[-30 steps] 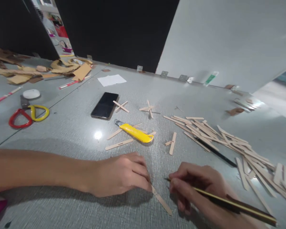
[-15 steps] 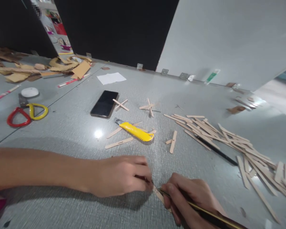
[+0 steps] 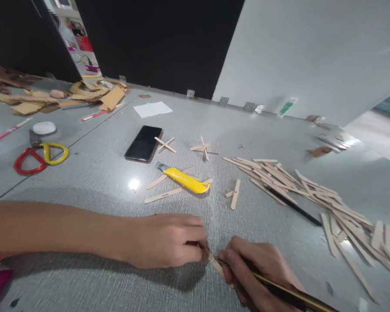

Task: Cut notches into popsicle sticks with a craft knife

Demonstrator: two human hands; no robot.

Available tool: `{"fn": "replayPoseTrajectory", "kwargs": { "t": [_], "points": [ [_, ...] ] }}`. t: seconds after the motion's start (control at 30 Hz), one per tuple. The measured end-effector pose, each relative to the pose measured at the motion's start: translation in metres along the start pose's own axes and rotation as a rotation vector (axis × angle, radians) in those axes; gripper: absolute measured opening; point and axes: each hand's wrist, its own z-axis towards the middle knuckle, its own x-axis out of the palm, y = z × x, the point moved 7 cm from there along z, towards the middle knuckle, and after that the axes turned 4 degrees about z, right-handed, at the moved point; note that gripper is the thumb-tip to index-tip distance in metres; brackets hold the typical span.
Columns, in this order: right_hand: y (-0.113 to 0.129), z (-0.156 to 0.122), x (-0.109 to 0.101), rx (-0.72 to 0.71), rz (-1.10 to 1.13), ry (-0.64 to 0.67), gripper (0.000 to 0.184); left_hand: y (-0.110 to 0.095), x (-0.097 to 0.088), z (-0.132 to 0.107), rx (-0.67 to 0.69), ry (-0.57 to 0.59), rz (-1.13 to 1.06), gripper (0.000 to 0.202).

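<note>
My left hand (image 3: 167,239) lies on the grey table (image 3: 94,173), its fingertips pinched on one end of a flat wooden stick (image 3: 216,265). My right hand (image 3: 258,271) is closed round a dark pencil with a gold stripe (image 3: 289,292), and the pencil's tip touches that stick. Most of the stick is hidden under my right hand.
A yellow utility knife (image 3: 186,180) lies among loose sticks ahead of my hands. A black phone (image 3: 143,143) and two crossed-stick pieces (image 3: 202,148) sit farther back. A heap of wooden sticks (image 3: 312,195) spreads to the right. Red-and-yellow scissors (image 3: 40,157) and cardboard scraps (image 3: 84,93) lie left.
My right hand has slid left with the pencil, bringing its tip onto the stick beside my left fingertips. The left hand has stayed where it was.
</note>
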Motion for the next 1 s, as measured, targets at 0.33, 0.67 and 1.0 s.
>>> {"fn": "replayPoseTrajectory", "kwargs": {
  "t": [0.33, 0.67, 1.0],
  "points": [
    [0.009, 0.000, -0.001, -0.180, -0.166, -0.139, 0.047, -0.004, 0.003, 0.000, 0.008, 0.026, 0.040, 0.013],
    [0.035, -0.004, -0.011, -0.318, -0.164, -0.308, 0.045, -0.005, 0.004, 0.002, 0.023, -0.070, 0.119, 0.029],
    [0.037, -0.016, -0.022, -0.340, -0.087, -0.235, 0.032, -0.015, 0.001, 0.008, 0.058, -0.024, 0.252, 0.028]
  ]
}}
